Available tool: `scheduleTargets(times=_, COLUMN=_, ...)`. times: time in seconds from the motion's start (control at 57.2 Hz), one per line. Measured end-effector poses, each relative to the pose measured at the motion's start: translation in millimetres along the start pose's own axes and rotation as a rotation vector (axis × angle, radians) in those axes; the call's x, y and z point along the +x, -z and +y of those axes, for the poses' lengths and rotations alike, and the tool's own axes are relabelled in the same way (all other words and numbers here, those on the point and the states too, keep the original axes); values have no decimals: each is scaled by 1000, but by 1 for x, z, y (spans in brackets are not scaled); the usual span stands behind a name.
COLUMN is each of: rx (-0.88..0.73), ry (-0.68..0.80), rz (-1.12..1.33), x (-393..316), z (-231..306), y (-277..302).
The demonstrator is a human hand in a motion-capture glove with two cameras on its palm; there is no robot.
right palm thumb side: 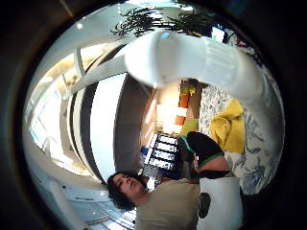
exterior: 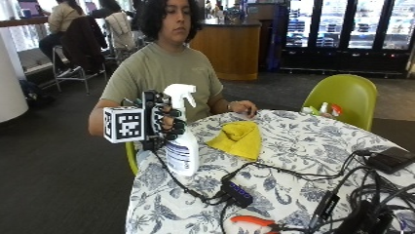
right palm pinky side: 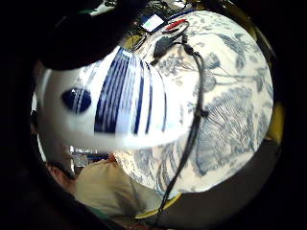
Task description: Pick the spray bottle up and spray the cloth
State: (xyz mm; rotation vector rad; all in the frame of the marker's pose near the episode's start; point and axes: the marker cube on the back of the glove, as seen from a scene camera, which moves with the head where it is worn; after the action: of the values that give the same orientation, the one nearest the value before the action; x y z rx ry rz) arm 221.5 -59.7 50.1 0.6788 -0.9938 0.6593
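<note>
While gripped at the neck by the black-gloved right hand [exterior: 163, 122], fingers curled around it, white plastic spray bottle with blue-striped label [exterior: 181, 131] upright at near edge of round table with blue floral tablecloth [exterior: 305, 146]. Crumpled yellow cloth [exterior: 238, 138] near it. Bare left hand [exterior: 243, 108] resting on tablecloth behind cloth.

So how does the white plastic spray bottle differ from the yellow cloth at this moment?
The white plastic spray bottle stands upright, rigid and tall; the yellow cloth lies crumpled and low. The gloved right hand grips the bottle's neck, while nothing touches the cloth. Both are on the blue floral tablecloth, side by side and apart.
</note>
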Motion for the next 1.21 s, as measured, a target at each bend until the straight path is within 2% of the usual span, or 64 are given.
scheduleTargets(times=0.297, rx=27, ry=74, rz=-16, x=4, z=-52, y=-32)
scheduleTargets(times=0.559, rx=-22, ry=11, rz=-106, x=-12, z=-89, y=-54)
scheduleTargets(times=0.664, rx=-52, ry=5, rz=-35, x=-39, z=-91, y=-44)
scheduleTargets(times=0.804, rx=-323, ry=-20, rz=160, x=-106, z=-88, y=-40)
scheduleTargets(times=0.944, rx=-460, ry=-52, rz=585, x=-148, z=-73, y=-74)
scheduleTargets(times=1.066, rx=-573, ry=-98, rz=878, x=-149, z=-74, y=-113)
scheduleTargets(times=1.206, rx=-690, ry=-208, rz=1126, x=-112, z=-68, y=-158)
